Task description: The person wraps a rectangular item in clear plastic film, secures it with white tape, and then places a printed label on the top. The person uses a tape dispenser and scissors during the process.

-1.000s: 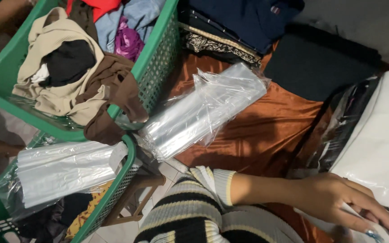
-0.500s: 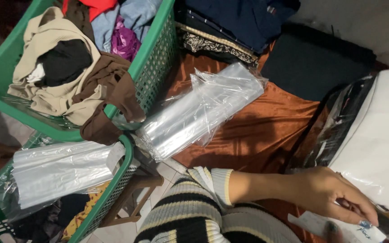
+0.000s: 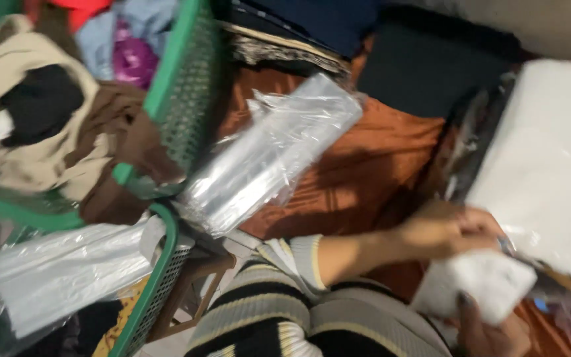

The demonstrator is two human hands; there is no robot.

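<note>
My left hand (image 3: 445,231), at the end of a striped sleeve, reaches to the right and grips the top of a small white soft packet (image 3: 477,285). From the bottom edge my right hand (image 3: 492,332) holds the same packet from below, its dark-nailed thumb on the white face. Both hands are just beside a large white item in clear wrapping (image 3: 550,158) at the right. The picture is blurred, so the packet's material is unclear.
A stack of clear plastic bags (image 3: 269,155) lies on an orange-brown cloth (image 3: 378,158). Two green baskets stand at the left: one (image 3: 173,79) full of mixed clothes, one (image 3: 160,264) holding more clear bags (image 3: 67,271). Dark folded clothes (image 3: 338,20) lie at the top.
My left hand has drawn back from the lower right corner with the white packet. My right hand has come into view under it. The view has shifted and blurred.
</note>
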